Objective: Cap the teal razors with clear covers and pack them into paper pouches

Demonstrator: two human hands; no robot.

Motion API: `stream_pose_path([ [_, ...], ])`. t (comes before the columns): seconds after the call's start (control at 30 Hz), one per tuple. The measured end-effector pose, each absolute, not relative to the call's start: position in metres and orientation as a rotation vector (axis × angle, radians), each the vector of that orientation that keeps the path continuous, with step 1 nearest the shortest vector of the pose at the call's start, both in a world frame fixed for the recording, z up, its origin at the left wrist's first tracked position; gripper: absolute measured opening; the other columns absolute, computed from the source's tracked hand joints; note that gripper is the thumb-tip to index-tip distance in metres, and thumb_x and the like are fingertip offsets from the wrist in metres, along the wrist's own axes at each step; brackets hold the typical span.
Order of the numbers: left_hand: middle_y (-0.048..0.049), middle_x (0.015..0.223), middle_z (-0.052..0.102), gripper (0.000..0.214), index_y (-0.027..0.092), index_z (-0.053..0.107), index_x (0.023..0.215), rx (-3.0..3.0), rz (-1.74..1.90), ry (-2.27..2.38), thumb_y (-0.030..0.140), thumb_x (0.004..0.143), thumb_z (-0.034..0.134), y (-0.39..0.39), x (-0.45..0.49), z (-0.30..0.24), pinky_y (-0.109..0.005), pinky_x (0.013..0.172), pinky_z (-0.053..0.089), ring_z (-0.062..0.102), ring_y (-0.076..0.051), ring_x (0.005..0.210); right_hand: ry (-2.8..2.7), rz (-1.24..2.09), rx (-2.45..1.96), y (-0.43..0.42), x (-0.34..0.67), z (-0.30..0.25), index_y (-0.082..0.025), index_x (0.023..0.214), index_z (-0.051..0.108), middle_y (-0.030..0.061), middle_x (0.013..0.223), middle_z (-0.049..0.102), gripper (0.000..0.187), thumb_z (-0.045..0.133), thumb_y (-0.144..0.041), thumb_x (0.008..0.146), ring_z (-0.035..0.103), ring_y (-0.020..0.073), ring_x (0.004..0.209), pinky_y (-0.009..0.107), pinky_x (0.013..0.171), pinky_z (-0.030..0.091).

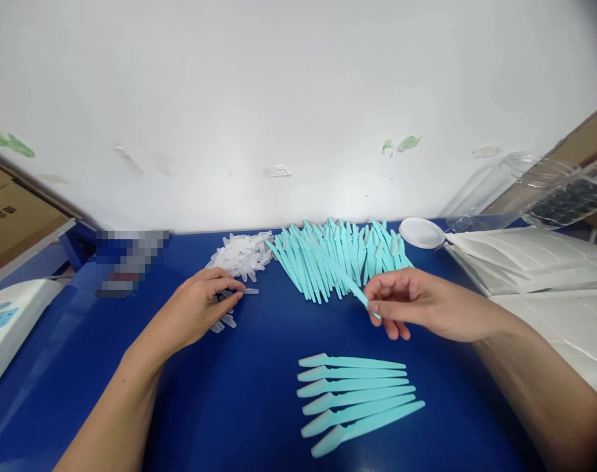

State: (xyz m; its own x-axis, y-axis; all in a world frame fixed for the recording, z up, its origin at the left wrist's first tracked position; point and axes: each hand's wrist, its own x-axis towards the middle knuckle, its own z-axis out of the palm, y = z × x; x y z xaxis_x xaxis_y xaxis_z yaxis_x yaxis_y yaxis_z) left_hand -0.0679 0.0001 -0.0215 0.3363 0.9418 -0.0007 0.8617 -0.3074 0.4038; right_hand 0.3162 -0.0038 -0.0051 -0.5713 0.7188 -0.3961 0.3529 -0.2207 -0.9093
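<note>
My right hand (416,305) pinches one teal plastic razor-like stick (353,290) at the near edge of a large pile of teal sticks (332,255). My left hand (203,308) rests on the near end of a heap of clear plastic caps (242,255), fingers closed on a small clear cap (249,290). In front of me several teal sticks (357,400) lie side by side in a neat row on the blue table (239,393).
A stack of white packets (535,259) lies at the right, with a white round lid (420,233) and a clear plastic jar (515,187) on its side behind. A white device (6,324) sits at the left edge. A white wall (288,98) closes the back.
</note>
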Motion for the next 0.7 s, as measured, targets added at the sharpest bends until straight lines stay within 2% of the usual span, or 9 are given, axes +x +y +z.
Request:
stream_pose_path([
  [0.1,-0.0077,0.108,0.072,0.038,0.027,0.075,0.111,2.136,0.428,1.611,0.054,0.098,0.053,-0.006,-0.06,-0.015,-0.031,0.067,0.053,0.067,-0.024,0.086,-1.754,1.932,-1.214,-0.004,0.314,-0.01,-0.015,0.1,0.067,-0.0002,0.076,0.063,0.034,0.069,-0.048,0.09,0.058,0.0093,0.06,0.023,0.053,0.044],
  [0.2,-0.0045,0.098,0.074,0.037,0.026,0.075,0.111,1.883,0.546,1.604,0.055,0.094,0.06,-0.012,-0.053,-0.008,-0.027,0.057,0.05,0.065,-0.019,0.075,-1.764,1.89,-1.227,-0.003,0.314,-0.015,-0.015,0.103,0.071,-0.0017,0.072,0.059,0.037,0.069,-0.049,0.09,0.053,0.0082,0.06,0.023,0.054,0.04],
  [0.4,-0.0045,0.095,0.075,0.036,0.023,0.077,0.109,1.588,0.617,1.445,0.053,0.089,0.071,-0.017,-0.05,-0.007,-0.026,0.065,0.053,0.066,-0.019,0.081,-1.827,1.811,-1.243,-0.001,0.317,-0.02,-0.015,0.102,0.075,-0.0016,0.065,0.057,0.038,0.068,-0.051,0.091,0.05,0.0095,0.06,0.026,0.056,0.037],
  [0.7,-0.0034,0.086,0.077,0.032,0.023,0.079,0.104,1.512,0.671,1.415,0.05,0.087,0.075,-0.017,-0.034,-0.012,-0.021,0.064,0.052,0.068,-0.015,0.077,-1.831,1.794,-1.257,0.0,0.315,-0.019,-0.015,0.102,0.076,-0.0006,0.065,0.058,0.037,0.067,-0.05,0.091,0.052,0.0103,0.061,0.026,0.057,0.039],
])
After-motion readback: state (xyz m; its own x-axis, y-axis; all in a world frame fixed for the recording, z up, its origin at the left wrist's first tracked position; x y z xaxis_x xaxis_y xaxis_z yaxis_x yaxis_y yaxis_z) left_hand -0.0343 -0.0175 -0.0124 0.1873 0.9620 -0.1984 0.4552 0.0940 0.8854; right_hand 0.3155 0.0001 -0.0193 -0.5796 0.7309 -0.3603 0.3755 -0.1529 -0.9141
